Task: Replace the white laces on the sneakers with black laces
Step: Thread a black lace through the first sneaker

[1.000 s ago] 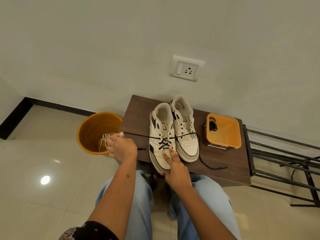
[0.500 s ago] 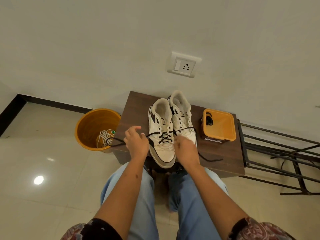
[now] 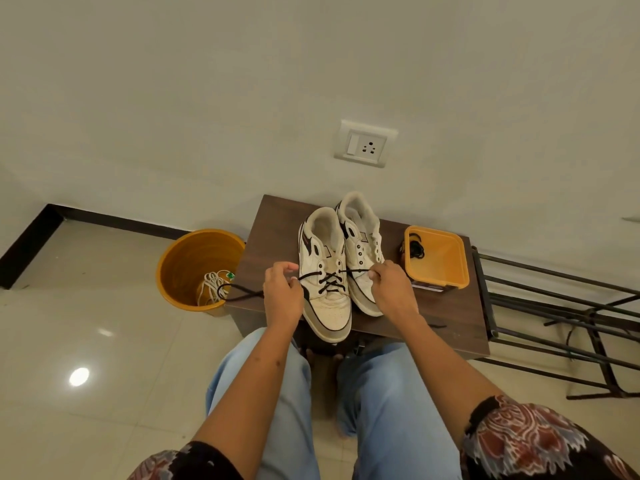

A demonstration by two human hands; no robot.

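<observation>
Two white sneakers stand side by side on a small brown table point(image 3: 273, 237). The left sneaker point(image 3: 325, 299) has a black lace point(image 3: 329, 282) crossed through its lower eyelets. The right sneaker point(image 3: 362, 247) shows bare eyelets. My left hand point(image 3: 282, 292) pinches the lace's left end beside the left sneaker, and the loose tail trails off toward the bucket. My right hand point(image 3: 391, 285) pinches the lace's right end over the toe of the right sneaker. A white lace point(image 3: 213, 284) lies in the orange bucket point(image 3: 180, 261).
An orange square tub point(image 3: 446, 258) on the table's right side holds a coiled black lace point(image 3: 415, 249). A dark metal rack point(image 3: 554, 317) stands to the right. A wall socket point(image 3: 365, 143) sits above the table. My knees are just under the table's front edge.
My left hand came in from near the bucket to the left sneaker. My right hand rose from the sneaker's toe and took hold of the lace's right end.
</observation>
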